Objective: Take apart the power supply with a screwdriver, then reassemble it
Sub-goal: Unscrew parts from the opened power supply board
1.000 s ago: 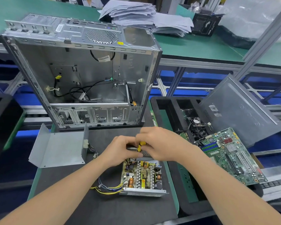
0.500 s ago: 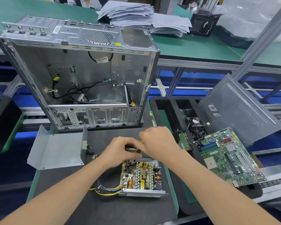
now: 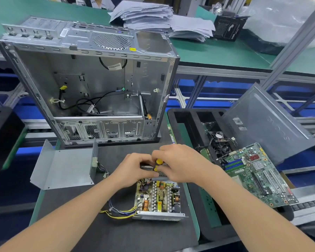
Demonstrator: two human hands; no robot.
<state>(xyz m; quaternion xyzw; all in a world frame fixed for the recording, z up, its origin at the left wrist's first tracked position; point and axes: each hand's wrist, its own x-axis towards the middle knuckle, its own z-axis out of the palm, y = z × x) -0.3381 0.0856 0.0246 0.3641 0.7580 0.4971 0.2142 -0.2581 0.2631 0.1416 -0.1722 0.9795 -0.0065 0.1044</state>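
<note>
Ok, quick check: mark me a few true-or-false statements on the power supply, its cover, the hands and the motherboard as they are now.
1. The power supply has its circuit board exposed. True.
2. Its cover lies to its right. False: it lies to its left.
3. The left hand and right hand meet at the power supply's far end, at the screwdriver. True.
4. The motherboard sits inside the computer case. False: it lies outside, on the black tray to the right.

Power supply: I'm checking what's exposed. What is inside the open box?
A circuit board: copper coil, silver heat sinks, capacitors. Wires leave its left side. Its far end is hidden under the left hand, the right hand and the yellow screwdriver.
</note>
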